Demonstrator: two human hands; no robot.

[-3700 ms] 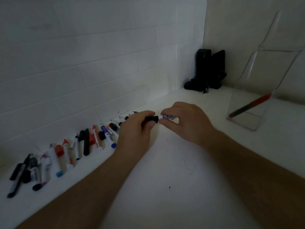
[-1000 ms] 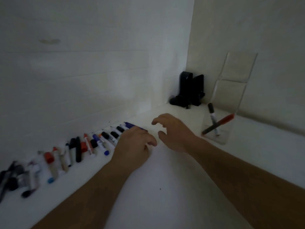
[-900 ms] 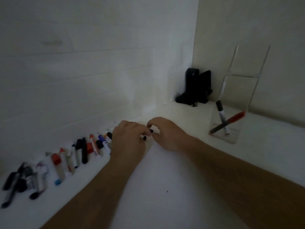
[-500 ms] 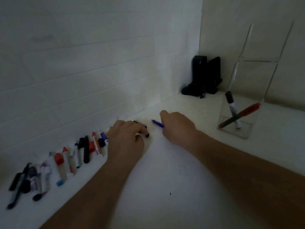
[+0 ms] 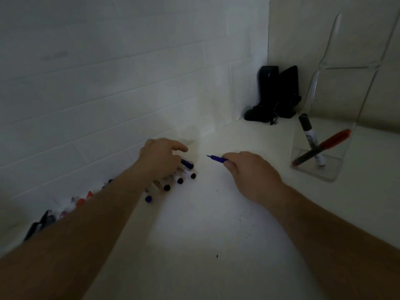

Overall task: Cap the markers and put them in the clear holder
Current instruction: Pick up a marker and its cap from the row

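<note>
Right hand [image 5: 249, 172]: an uncapped blue marker [image 5: 216, 158] is pinched in curled fingers, tip pointed left, held just above the white tabletop [image 5: 216, 234]. Left hand [image 5: 161, 158]: it is positioned over the far end of the marker row [image 5: 168, 185] along the tiled wall, fingers loosely curled and index finger extended; a dark blue cap [image 5: 187, 163] is seen at the fingertips, but whether it is gripped cannot be told in the dim view. The clear holder [image 5: 324, 169] is located well to the right, with a black marker [image 5: 310, 137] and a red marker [image 5: 324, 146] crossed inside it. Black objects [image 5: 275, 94] are placed in the corner.
</note>
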